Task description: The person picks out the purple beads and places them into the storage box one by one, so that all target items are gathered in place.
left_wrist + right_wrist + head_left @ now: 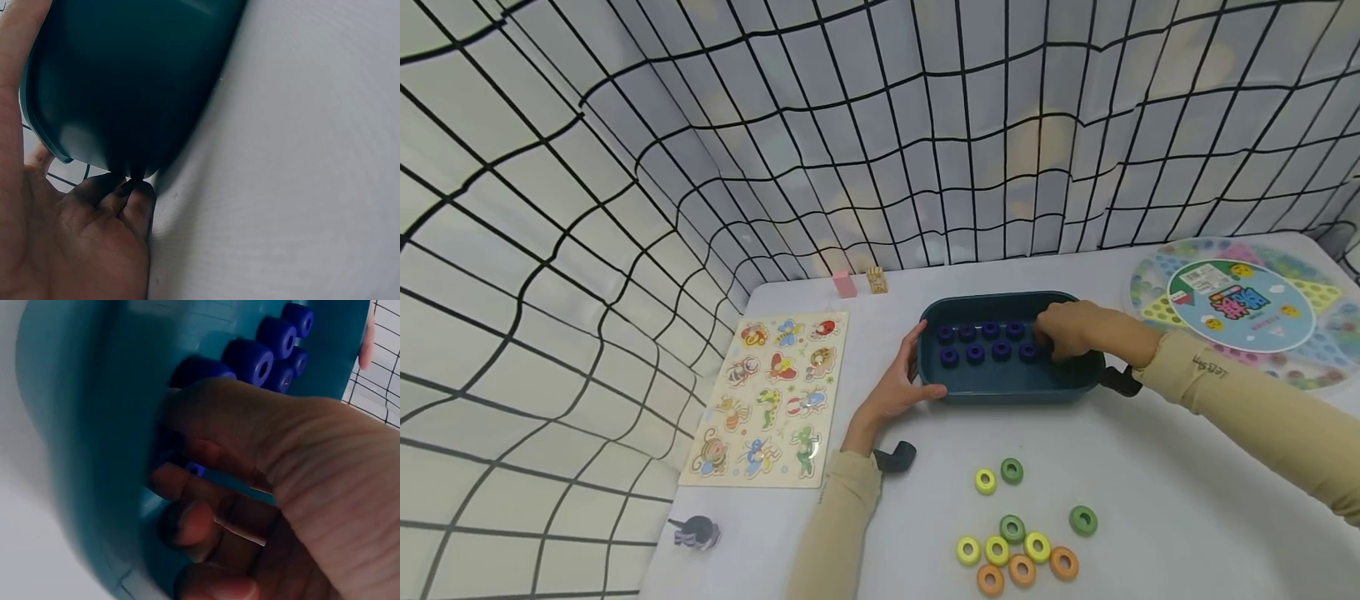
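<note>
A dark teal oblong tub [1011, 397] stands on the white table in the head view. Inside it, dark blue rings [975, 354] are set out in two rows. At the tub's left end my left hand [895, 383] grips the wall, thumb along the near side and fingers round the end. My right hand [1067, 329] reaches into the tub's right part. In the right wrist view its thumb and forefinger pinch a blue ring [164, 445], mostly hidden by the fingers and shadow. More blue rings [248, 361] stand just past the thumb.
Nearer me lie loose yellow rings [997, 550], green rings [1083, 521] and orange rings [1022, 570]. A picture puzzle board [767, 400] is on the left, a round bead pack [1240, 304] on the right. Small figures stand near the black netting [970, 142].
</note>
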A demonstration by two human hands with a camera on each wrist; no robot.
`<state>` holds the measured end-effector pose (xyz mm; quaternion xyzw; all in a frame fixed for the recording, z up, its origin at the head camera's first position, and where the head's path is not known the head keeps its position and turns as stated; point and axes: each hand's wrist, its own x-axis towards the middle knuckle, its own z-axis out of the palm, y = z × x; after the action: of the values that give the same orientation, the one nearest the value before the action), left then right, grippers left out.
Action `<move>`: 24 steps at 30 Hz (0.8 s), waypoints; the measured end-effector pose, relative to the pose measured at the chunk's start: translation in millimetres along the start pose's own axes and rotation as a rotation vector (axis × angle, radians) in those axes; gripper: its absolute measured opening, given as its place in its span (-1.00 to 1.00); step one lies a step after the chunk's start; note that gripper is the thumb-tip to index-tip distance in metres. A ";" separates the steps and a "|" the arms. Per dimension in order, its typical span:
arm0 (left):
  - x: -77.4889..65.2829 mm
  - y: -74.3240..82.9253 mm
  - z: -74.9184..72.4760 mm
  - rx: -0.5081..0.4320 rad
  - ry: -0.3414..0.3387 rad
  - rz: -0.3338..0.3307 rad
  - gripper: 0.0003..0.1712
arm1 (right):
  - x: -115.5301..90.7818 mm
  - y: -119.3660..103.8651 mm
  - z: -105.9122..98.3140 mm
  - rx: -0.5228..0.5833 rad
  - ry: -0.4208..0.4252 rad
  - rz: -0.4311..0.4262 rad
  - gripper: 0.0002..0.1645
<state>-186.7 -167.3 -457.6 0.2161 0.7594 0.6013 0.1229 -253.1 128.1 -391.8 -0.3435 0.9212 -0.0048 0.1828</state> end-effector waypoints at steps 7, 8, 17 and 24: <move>2.0 -4.3 -2.8 0.013 -0.010 -0.013 0.25 | 0.4 0.0 -0.1 0.025 0.007 -0.007 -0.78; 2.1 -4.8 -3.3 0.013 -0.009 -0.012 0.25 | 0.6 -0.3 -0.7 0.029 0.011 -0.012 -0.79; 1.9 -1.2 -4.2 -0.009 0.009 0.015 0.25 | 8.0 -0.8 -6.1 0.059 0.025 -0.035 -0.89; -6.9 -6.1 -8.1 0.012 0.055 -0.048 0.07 | -8.4 -2.3 1.1 0.183 0.188 -0.037 -0.82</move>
<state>-185.3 -178.7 -462.0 0.1817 0.7712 0.5991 0.1150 -245.4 131.8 -389.8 -0.3405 0.9234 -0.1247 0.1261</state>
